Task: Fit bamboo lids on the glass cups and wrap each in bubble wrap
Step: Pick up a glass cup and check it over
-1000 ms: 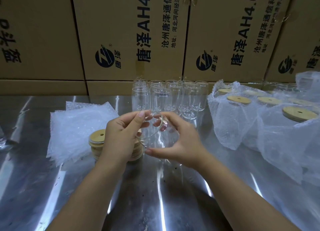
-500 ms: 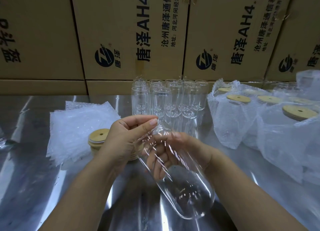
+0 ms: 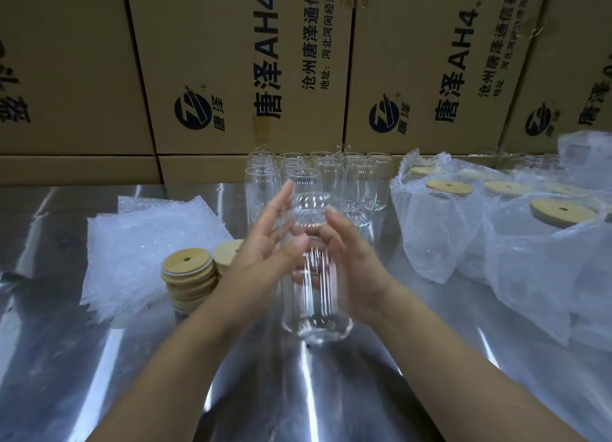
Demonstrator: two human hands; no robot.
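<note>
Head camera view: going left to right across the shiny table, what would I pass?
Bubble wrap sheets → stack of bamboo lids → left hand → glass cup → right hand → wrapped cups.

One left hand (image 3: 265, 243), one right hand (image 3: 356, 259), one glass cup (image 3: 316, 309), two lid stacks (image 3: 188, 276), one bubble-wrap pile (image 3: 132, 249).

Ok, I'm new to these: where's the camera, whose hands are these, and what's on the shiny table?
No machine here: a person works bare-handed, and the one camera sits on their head, looking down. The right hand holds a clear, lidless glass cup; the left hand touches it with straight fingers. On the metal table lie bubble wrap sheets and a stack of bamboo lids to the left, bare cups behind, and wrapped, lidded cups to the right.
</note>
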